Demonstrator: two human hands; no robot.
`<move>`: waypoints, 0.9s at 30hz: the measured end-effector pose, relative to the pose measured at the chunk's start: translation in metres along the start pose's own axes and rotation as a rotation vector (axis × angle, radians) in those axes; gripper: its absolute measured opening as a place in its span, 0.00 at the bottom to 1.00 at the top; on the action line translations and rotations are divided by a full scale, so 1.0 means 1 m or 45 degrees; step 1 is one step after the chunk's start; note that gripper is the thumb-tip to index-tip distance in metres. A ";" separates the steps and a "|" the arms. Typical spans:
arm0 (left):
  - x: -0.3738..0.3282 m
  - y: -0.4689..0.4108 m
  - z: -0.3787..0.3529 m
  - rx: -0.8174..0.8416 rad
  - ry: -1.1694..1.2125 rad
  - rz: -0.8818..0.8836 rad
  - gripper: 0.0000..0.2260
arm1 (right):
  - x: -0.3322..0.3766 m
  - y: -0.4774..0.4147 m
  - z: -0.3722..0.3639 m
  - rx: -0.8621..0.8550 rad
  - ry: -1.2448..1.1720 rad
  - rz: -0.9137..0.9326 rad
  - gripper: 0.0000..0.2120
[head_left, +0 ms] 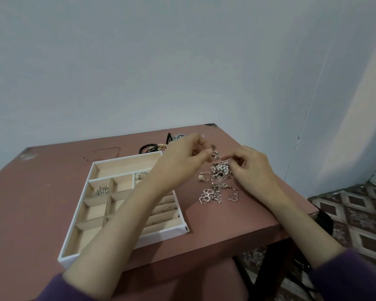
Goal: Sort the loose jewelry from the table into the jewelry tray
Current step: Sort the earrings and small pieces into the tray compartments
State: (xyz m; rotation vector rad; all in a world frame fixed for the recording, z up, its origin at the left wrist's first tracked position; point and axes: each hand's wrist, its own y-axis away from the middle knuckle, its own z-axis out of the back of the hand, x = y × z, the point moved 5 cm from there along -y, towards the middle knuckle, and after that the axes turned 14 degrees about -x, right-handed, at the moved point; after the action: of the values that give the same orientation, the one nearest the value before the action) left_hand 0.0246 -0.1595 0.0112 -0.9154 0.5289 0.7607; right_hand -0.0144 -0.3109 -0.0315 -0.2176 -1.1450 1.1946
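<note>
Crossing the bench's (41, 192) near edge, both forearms reach in; the left covers the jewelry tray (78, 210). Right of it lies the loose jewelry (215, 183). Farther, left hand (180, 155) and right hand (251, 165) fingers pinch a gold chain (215, 153). Black bands (148, 148) lie beyond.

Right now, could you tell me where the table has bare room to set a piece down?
The pink table is bare left of the white compartment tray, and along the near edge right of it. It is crowded right of the tray, where the tangled jewelry pile and both hands sit.
</note>
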 end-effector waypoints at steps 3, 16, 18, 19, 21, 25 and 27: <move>-0.002 0.001 0.009 -0.022 0.175 0.108 0.03 | 0.001 0.001 0.000 0.025 -0.029 0.002 0.13; -0.014 -0.002 0.028 -0.071 0.461 0.255 0.03 | 0.043 0.016 -0.003 0.395 -0.517 -0.067 0.02; -0.013 -0.002 0.029 -0.078 0.450 0.262 0.03 | 0.044 0.015 -0.006 0.372 -0.583 -0.135 0.02; -0.012 -0.002 0.030 -0.086 0.437 0.264 0.03 | 0.043 0.014 -0.007 0.356 -0.609 -0.176 0.03; -0.007 -0.001 0.033 -0.112 0.406 0.270 0.02 | 0.040 0.011 -0.005 0.322 -0.646 -0.244 0.06; 0.006 0.000 0.032 -0.132 0.319 0.301 0.02 | 0.033 -0.001 0.007 0.214 -0.686 -0.317 0.03; 0.013 0.001 0.024 -0.071 0.256 0.316 0.02 | 0.033 -0.010 0.015 0.164 -0.695 -0.298 0.03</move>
State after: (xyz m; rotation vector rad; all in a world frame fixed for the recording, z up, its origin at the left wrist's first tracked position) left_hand 0.0337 -0.1344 0.0138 -0.9952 0.8120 0.9155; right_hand -0.0231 -0.2941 0.0014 0.3550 -1.5082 1.1421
